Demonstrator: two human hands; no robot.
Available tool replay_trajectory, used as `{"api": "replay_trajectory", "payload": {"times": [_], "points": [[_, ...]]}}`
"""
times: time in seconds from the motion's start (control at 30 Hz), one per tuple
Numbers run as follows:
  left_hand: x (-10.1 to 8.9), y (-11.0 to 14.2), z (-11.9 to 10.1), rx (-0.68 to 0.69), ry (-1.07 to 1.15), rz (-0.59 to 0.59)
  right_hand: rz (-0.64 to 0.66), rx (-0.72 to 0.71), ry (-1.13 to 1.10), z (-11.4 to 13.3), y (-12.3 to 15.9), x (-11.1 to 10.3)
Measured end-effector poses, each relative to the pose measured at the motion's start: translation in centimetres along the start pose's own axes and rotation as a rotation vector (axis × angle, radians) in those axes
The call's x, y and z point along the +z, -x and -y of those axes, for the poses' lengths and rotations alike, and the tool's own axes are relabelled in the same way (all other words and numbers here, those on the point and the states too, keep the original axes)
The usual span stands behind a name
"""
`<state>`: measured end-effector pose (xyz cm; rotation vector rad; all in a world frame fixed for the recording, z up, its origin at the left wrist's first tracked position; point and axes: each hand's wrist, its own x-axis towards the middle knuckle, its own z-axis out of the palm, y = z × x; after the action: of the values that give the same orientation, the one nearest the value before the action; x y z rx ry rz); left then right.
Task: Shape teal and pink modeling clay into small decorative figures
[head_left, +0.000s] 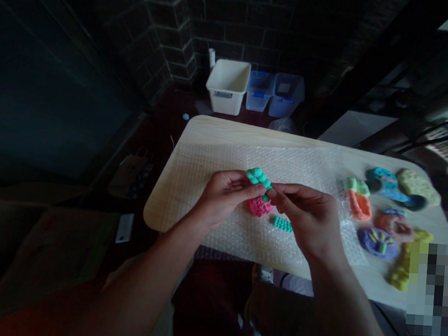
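A cluster of turquoise clay balls (257,175), stuck together in a short strip, is held up over the middle of the table. My left hand (226,193) pinches it from the left, thumb on the near side. From the right, my right hand (305,209) grips its lower end between thumb and fingertips. Just below and behind the fingers, a pink lumpy clay piece (259,207) rests on the bubble wrap (217,157). Nearer my right wrist lies a small turquoise block of bumps (282,223), also on the wrap.
Several coloured clay models, among them an orange and green one (359,205) and a purple disc (378,244), stand on the right of the wooden table (207,126). Beyond it, a white bin (227,99) and blue tubs (286,98) sit on the floor by a brick wall.
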<state>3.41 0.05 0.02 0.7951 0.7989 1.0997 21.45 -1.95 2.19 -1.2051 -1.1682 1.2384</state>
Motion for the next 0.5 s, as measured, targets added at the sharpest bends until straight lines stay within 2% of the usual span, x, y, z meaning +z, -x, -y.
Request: {"api": "replay_trajectory", "payload": {"times": [0.5], "points": [[-0.6,1.0,-0.9,0.001,-0.040,-0.012,0.057,0.074,-0.070,0.2,0.1,1.1]]}}
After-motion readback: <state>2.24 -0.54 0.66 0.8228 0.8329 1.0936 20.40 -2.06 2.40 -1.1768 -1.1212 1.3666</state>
